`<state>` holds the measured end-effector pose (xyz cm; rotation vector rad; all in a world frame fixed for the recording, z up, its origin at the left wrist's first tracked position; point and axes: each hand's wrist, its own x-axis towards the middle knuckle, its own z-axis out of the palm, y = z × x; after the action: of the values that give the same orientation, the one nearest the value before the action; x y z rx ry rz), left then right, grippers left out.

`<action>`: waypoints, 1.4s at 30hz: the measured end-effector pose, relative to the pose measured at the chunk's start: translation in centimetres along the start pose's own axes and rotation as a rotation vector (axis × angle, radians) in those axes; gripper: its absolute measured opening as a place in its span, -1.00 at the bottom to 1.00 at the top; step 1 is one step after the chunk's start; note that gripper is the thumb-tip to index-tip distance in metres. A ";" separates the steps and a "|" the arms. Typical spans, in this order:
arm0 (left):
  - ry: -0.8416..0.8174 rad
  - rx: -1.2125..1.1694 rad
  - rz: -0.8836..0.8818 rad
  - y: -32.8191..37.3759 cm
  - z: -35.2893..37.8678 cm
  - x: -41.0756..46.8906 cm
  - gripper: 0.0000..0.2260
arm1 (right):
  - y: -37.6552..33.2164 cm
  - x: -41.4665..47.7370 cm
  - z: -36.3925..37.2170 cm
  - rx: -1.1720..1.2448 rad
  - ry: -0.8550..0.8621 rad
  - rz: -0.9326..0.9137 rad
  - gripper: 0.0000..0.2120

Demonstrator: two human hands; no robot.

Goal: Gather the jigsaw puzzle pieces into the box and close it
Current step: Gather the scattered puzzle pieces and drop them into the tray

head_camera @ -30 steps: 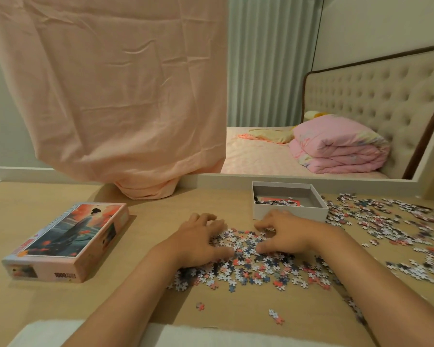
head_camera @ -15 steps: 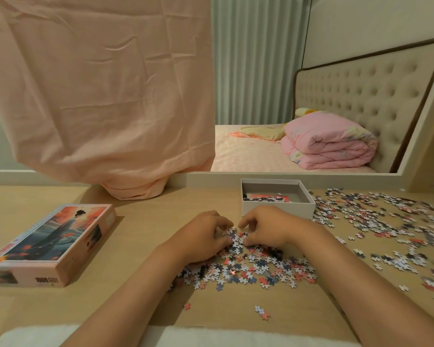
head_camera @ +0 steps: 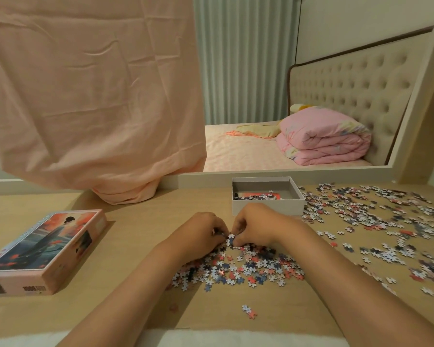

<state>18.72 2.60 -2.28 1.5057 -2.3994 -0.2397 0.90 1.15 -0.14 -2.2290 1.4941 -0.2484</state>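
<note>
A white open box [head_camera: 268, 208] stands at the back of the wooden table, with a few puzzle pieces inside. Just in front of it, my left hand [head_camera: 201, 234] and my right hand [head_camera: 254, 227] meet with fingers curled, gripping a scoop of puzzle pieces [head_camera: 229, 240] between them. A pile of loose pieces [head_camera: 238, 267] lies under and in front of my hands. Many more pieces [head_camera: 376, 221] are scattered over the right side of the table. The box lid [head_camera: 44, 249], printed with a picture, lies flat at the left.
A peach cloth [head_camera: 93, 96] hangs down onto the table's back edge at the left. A mirror behind the table shows a bed with a pink quilt [head_camera: 323, 136]. Two stray pieces [head_camera: 249, 311] lie near the front edge.
My hands have drawn together from flat and apart on the pile to curled and touching, scooping pieces up between them. The view has shifted slightly.
</note>
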 end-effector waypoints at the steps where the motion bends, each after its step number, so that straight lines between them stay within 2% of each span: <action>1: -0.003 0.013 0.005 0.0 0.0 0.2 -0.84 | 0.2 -0.1 0.0 0.016 0.006 -0.007 -0.83; 5: 0.017 -0.016 0.026 0.2 -0.3 1.3 -0.87 | 1.1 -0.4 -1.0 0.156 0.003 -0.037 -0.94; 8: 0.072 -0.138 0.001 0.8 -1.1 2.6 -0.90 | 2.1 -0.7 -2.5 0.263 0.034 -0.019 -0.92; 11: 0.164 -0.237 -0.012 1.6 -2.1 4.9 -0.91 | 3.5 -0.5 -4.2 0.350 0.216 0.016 -0.90; 15: 0.292 -0.255 0.001 2.8 -2.6 8.6 -0.90 | 5.5 0.5 -5.1 0.326 0.564 0.028 -0.82; 17: 0.310 -0.249 -0.014 3.3 -2.1 10.2 -0.87 | 6.3 1.0 -5.0 0.299 0.654 0.042 -0.78; 19: 0.263 -0.214 -0.027 3.7 -1.3 11.1 -0.81 | 7.0 1.6 -4.6 0.270 0.651 0.050 -0.75; 22: 0.163 -0.129 -0.015 3.5 0.2 11.7 -0.67 | 8.0 2.3 -3.8 0.178 0.522 0.050 -0.68; 26: 0.182 0.035 0.034 2.5 1.0 11.3 -0.68 | 8.5 2.4 -3.5 0.027 0.408 0.077 -0.66; 33: 0.093 0.030 0.043 1.2 0.8 8.5 -0.72 | 7.8 1.6 -3.7 0.063 0.433 0.053 -0.75; 39: 0.092 -0.001 0.020 0.3 0.2 5.9 -0.69 | 5.5 0.1 -3.8 0.015 0.433 -0.009 -0.77; 42: 0.163 -0.028 0.027 -0.1 0.1 4.5 -0.62 | 3.7 -0.8 -3.9 -0.045 0.417 -0.066 -0.76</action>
<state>16.99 -1.49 -1.67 1.4215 -2.2775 -0.1380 -4.01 -0.30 1.71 -2.3654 1.6411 -0.7454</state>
